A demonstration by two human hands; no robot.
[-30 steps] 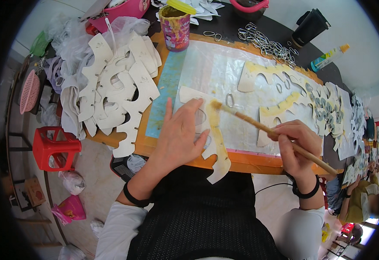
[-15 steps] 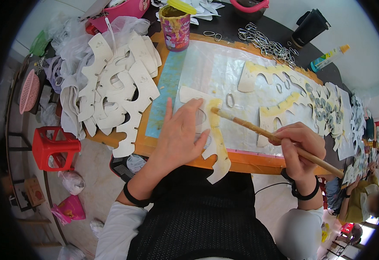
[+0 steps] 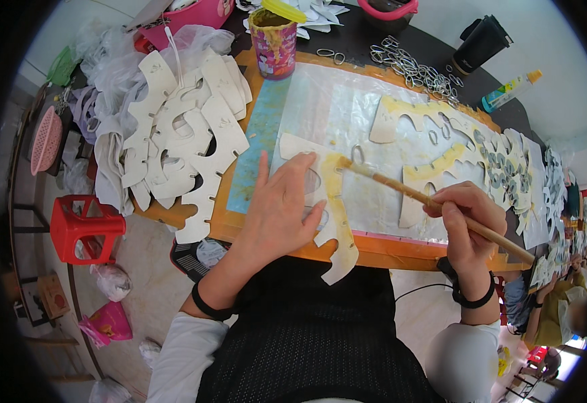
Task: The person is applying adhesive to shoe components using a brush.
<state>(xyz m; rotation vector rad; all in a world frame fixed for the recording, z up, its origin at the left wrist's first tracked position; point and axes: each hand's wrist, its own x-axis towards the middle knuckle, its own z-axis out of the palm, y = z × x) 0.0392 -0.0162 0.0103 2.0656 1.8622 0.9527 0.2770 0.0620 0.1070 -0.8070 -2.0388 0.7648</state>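
My left hand (image 3: 277, 211) lies flat with fingers spread, pressing down a cream cut-out piece (image 3: 340, 258) with scalloped edges. A strip of yellowish glue runs along that piece's right side. In my right hand (image 3: 471, 225) is a long wooden-handled brush (image 3: 401, 188), its tip resting on the glue near the upper part of the piece. Just right of the brush tip, a metal oval ring (image 3: 358, 153) lies on the plastic-covered work board (image 3: 320, 87). Two more glue-coated pieces, an upper one (image 3: 389, 126) and a lower one (image 3: 414, 176), lie farther right, with metal rings on them.
A glue-smeared pink tub (image 3: 275, 54) stands at the back. Cream pieces (image 3: 223, 131) are heaped at left. Loose metal rings (image 3: 414, 67), a black cup (image 3: 481, 46) and a bottle (image 3: 508, 91) sit behind. A red stool (image 3: 85, 232) stands left; other people are far right.
The brush tip has shifted slightly right along the glued edge, with my right hand moving a little right too. My left hand stays in place on the piece.
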